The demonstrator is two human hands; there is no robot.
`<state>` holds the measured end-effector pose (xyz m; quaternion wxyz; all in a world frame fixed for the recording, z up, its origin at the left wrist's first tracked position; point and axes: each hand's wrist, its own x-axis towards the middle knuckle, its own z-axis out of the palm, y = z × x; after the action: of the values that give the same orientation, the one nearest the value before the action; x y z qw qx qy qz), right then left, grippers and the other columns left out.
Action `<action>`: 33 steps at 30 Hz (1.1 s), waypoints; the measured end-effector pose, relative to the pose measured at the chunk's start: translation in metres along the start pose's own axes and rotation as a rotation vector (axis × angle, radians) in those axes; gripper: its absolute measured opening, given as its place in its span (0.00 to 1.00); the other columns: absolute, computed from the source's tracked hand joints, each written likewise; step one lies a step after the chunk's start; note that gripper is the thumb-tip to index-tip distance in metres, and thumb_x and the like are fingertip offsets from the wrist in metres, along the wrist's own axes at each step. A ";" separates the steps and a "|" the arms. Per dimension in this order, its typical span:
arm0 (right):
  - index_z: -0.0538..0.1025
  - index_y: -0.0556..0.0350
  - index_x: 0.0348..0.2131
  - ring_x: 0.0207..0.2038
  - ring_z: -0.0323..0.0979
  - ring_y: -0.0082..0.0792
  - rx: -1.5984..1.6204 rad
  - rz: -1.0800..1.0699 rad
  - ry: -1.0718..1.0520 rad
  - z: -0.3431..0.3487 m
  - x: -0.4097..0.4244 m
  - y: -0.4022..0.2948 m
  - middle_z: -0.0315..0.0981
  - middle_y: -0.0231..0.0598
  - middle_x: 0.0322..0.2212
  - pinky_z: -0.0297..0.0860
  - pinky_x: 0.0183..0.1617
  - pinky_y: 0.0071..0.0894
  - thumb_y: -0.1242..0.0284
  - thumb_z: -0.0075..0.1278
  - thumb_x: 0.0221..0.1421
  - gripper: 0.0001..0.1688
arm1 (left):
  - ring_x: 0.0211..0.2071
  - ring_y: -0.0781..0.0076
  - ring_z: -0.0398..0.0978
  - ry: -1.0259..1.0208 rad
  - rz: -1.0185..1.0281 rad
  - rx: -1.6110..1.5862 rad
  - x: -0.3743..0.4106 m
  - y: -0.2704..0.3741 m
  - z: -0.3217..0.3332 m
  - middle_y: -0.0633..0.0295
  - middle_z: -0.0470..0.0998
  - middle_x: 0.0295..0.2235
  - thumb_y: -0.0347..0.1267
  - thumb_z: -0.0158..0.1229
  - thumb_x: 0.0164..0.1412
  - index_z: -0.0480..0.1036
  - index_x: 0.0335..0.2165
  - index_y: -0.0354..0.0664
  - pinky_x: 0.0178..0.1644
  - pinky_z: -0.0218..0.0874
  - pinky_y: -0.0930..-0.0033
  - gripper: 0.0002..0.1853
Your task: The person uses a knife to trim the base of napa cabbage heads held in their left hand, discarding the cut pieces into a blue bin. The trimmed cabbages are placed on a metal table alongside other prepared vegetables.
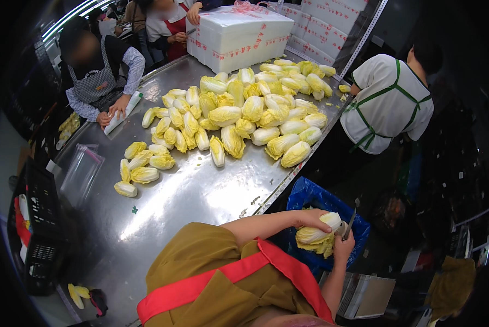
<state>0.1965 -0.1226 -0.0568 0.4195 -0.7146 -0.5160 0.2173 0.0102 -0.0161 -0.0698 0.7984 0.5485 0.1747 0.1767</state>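
My left hand (pixel 315 222) grips a napa cabbage (pixel 312 236) with a white base and yellow, loose outer leaves. In my right hand (pixel 343 245) is a knife (pixel 351 222), its blade pointing up and away from me. The right fingers are close to the cabbage's white base, where a small pale piece shows; whether it is cut off cannot be told. Both hands are above a bin lined with a blue plastic bag (pixel 299 195), beside the table edge. Leaves below the cabbage partly hide the bin's inside.
A heap of napa cabbages (pixel 224 116) covers the far half of the metal table (pixel 179 212). Behind it stands a white foam box (pixel 240 41). Co-workers stand left and right; one handles a plastic roll (pixel 124 113). Plastic bags (pixel 81 171) and a black crate (pixel 44 229) are left.
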 end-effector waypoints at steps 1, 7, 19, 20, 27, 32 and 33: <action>0.71 0.64 0.50 0.45 0.75 0.41 0.016 0.063 -0.001 -0.003 0.002 0.005 0.75 0.52 0.44 0.67 0.51 0.33 0.80 0.53 0.46 0.28 | 0.48 0.67 0.72 -0.043 -0.016 -0.094 -0.004 0.002 -0.002 0.59 0.75 0.45 0.40 0.70 0.48 0.67 0.53 0.40 0.53 0.63 0.65 0.35; 0.74 0.63 0.48 0.38 0.78 0.35 -0.094 0.147 0.063 -0.005 0.005 0.029 0.78 0.44 0.33 0.71 0.41 0.31 0.77 0.53 0.49 0.25 | 0.47 0.68 0.72 -0.018 0.046 -0.320 -0.009 0.009 -0.006 0.60 0.75 0.44 0.38 0.68 0.50 0.67 0.51 0.40 0.53 0.63 0.65 0.31; 0.79 0.54 0.35 0.32 0.77 0.49 -0.248 -0.247 -0.040 -0.006 -0.002 -0.046 0.78 0.48 0.28 0.72 0.38 0.42 0.72 0.52 0.48 0.12 | 0.37 0.65 0.77 0.303 0.236 0.539 -0.012 0.032 -0.007 0.54 0.79 0.36 0.44 0.72 0.38 0.73 0.41 0.37 0.44 0.67 0.67 0.32; 0.79 0.55 0.34 0.31 0.77 0.50 -0.313 -0.270 -0.015 -0.008 -0.003 -0.050 0.78 0.48 0.27 0.72 0.37 0.42 0.72 0.52 0.48 0.11 | 0.37 0.67 0.77 0.299 0.258 0.497 -0.012 0.034 -0.006 0.56 0.79 0.35 0.42 0.71 0.39 0.73 0.40 0.37 0.44 0.67 0.68 0.30; 0.79 0.53 0.33 0.28 0.77 0.47 -0.363 -0.217 0.010 -0.015 -0.006 -0.068 0.78 0.45 0.24 0.72 0.34 0.42 0.73 0.54 0.46 0.10 | 0.39 0.68 0.76 0.250 0.199 0.450 -0.012 0.045 0.004 0.57 0.78 0.37 0.40 0.71 0.41 0.72 0.43 0.38 0.46 0.66 0.68 0.30; 0.79 0.53 0.32 0.28 0.76 0.47 -0.350 -0.221 0.004 -0.018 -0.005 -0.069 0.77 0.44 0.23 0.71 0.33 0.42 0.73 0.54 0.46 0.09 | 0.39 0.68 0.76 0.210 0.176 0.503 -0.012 0.045 0.004 0.57 0.78 0.37 0.39 0.71 0.40 0.72 0.43 0.38 0.47 0.66 0.68 0.30; 0.79 0.53 0.32 0.28 0.76 0.47 -0.352 -0.219 -0.008 -0.018 -0.004 -0.068 0.77 0.44 0.23 0.71 0.33 0.42 0.73 0.53 0.46 0.09 | 0.39 0.68 0.76 0.202 0.184 0.508 -0.012 0.045 0.003 0.57 0.78 0.37 0.39 0.71 0.40 0.72 0.43 0.38 0.47 0.66 0.68 0.31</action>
<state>0.1708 -0.1257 0.0087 0.3072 -0.7155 -0.6224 0.0794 -0.0027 -0.0093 -0.0255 0.5949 0.7239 0.2414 0.2525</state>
